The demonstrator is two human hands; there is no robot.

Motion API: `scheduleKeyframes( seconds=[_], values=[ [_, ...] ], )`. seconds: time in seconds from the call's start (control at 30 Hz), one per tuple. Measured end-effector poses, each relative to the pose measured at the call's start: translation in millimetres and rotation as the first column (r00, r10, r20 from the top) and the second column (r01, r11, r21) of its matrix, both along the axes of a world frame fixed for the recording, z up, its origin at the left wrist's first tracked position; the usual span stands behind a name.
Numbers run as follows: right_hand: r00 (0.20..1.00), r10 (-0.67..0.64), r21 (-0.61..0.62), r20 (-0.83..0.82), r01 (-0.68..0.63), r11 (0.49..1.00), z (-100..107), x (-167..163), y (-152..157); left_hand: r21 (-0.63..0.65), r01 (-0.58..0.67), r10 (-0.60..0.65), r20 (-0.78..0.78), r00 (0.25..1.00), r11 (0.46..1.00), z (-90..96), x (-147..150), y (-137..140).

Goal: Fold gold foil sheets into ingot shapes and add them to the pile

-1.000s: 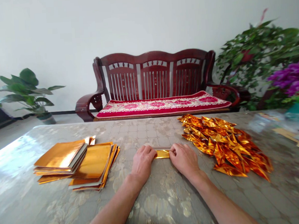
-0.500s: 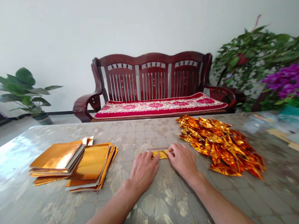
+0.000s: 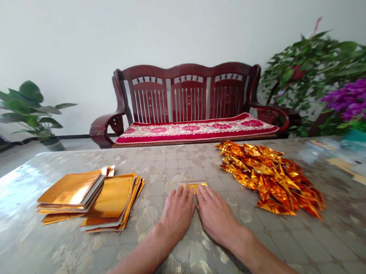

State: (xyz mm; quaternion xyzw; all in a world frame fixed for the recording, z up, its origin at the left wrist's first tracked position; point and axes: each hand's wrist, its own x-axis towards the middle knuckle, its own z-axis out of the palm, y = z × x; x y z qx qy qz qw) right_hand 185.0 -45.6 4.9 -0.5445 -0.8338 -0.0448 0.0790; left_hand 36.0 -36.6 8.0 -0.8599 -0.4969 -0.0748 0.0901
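Observation:
A narrow folded sheet of gold foil paper (image 3: 193,186) lies on the table in front of me, with a pale strip along its far edge. My left hand (image 3: 177,209) rests palm down over its left part, fingers stretched forward. Over the right part lies my right hand (image 3: 215,209), its fingers flat and pointing away from me. The thumbs are close together at the middle of the paper. Both hands cover most of the near edge, so the fold beneath them is hidden.
To the left lie two overlapping stacks of gold foil sheets (image 3: 112,197). A heap of folded gold foil pieces (image 3: 269,177) is on the right, with plastic bags (image 3: 318,149) beyond it. Behind the patterned table (image 3: 160,163) stands a wooden bench (image 3: 188,99).
My hands have come closer together over the foil paper. The right hand moved left and its bent fingers flattened out; the strip is now more covered.

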Motion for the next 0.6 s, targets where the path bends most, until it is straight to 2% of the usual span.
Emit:
scheduleKeyframes(
  seconds=[0.1,0.2,0.33,0.6],
  values=[
    [0.998,-0.060,-0.094,0.032,0.063,0.994,5.8,-0.5,-4.3,0.006,-0.027,0.027,-0.015,1.000,1.000,-4.1,-2.0,-2.6],
    [0.994,-0.091,-0.120,0.057,0.097,0.988,9.9,1.6,-4.2,0.009,-0.059,0.059,-0.019,0.998,0.998,-6.2,-6.8,-5.4],
    [0.991,-0.102,-0.068,0.083,0.108,0.992,9.8,4.6,-3.3,-0.006,-0.062,0.062,0.000,0.998,0.998,-5.4,-15.8,-7.4],
    [0.983,-0.124,0.064,0.134,0.117,0.991,12.0,6.3,0.3,-0.037,0.010,-0.009,0.017,1.000,0.999,-1.1,-24.8,-3.0]
  ],
)
